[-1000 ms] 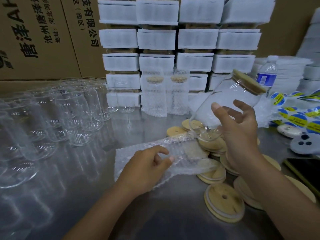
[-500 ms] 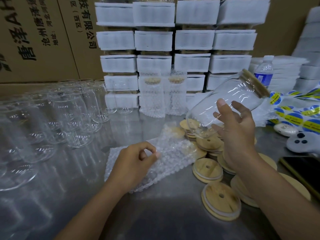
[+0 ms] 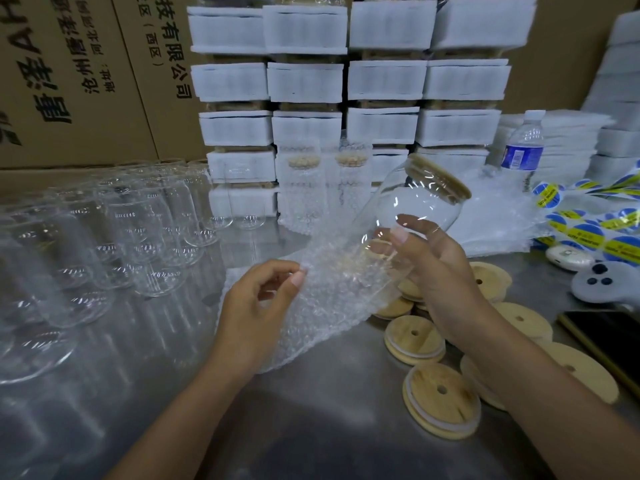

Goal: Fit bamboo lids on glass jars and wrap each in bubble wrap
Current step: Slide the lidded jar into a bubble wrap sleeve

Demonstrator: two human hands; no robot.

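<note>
Wrapping is in hand. At frame centre the right grip point(image 3: 443, 271) curls round the lidded glass jar point(image 3: 412, 206), tilted above the table point(image 3: 311, 427). The left grip point(image 3: 258, 306) pinches the bubble wrap point(image 3: 329, 299) edge, seemingly against the jar's base. The next move likely calls for rolling the sheet round the glass.

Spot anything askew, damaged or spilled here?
Nothing damaged or spilled. The jar is tilted only because the right hand holds it, as the left hand pinches the wrap; its lid looks seated. Spare lids lie in a loose overlapping heap on the table.
</note>
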